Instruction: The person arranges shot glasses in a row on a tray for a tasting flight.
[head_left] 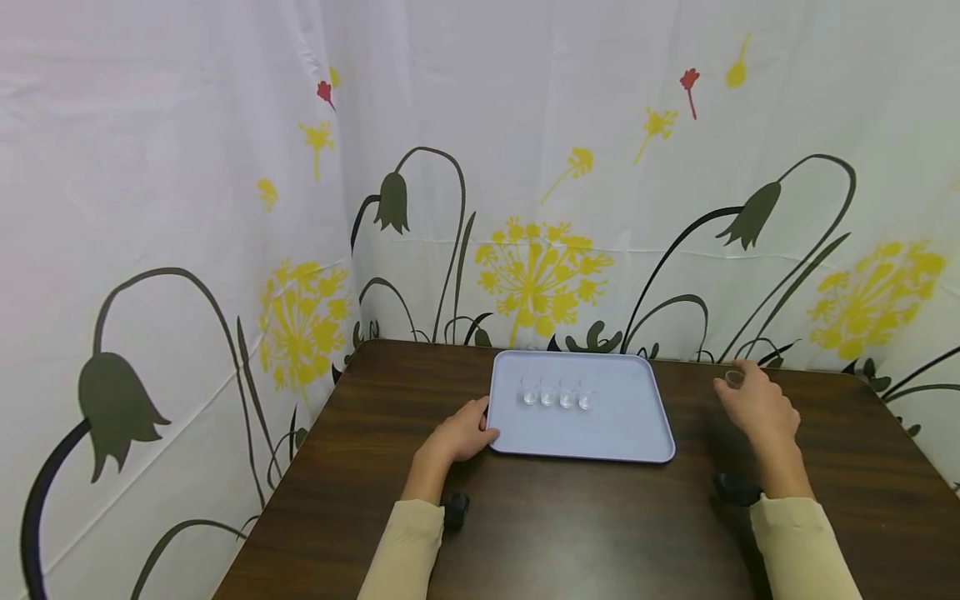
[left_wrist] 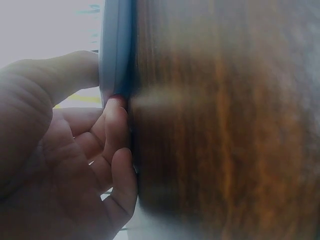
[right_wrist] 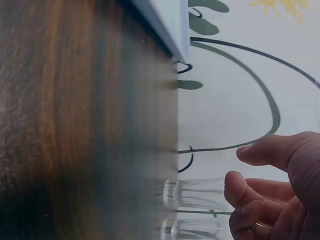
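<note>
My left hand [head_left: 460,431] holds the pale blue tray [head_left: 585,439] by its left edge. In the left wrist view the thumb lies on the upper side of the rim and the fingertips curl at its underside, close to the tabletop. Several small clear glasses [head_left: 547,396] stand in a row on the tray. To the right of the tray, my right hand [head_left: 761,404] is over two more clear glasses [right_wrist: 195,194] standing on the table. Its thumb and bent fingers are apart with nothing between them, and the fingertips are right by one glass's rim.
The dark brown wooden table [head_left: 570,533] bears everything. Behind it and along the left hangs a white curtain [head_left: 480,100] printed with yellow and grey-green flowers, close to the table's back edge.
</note>
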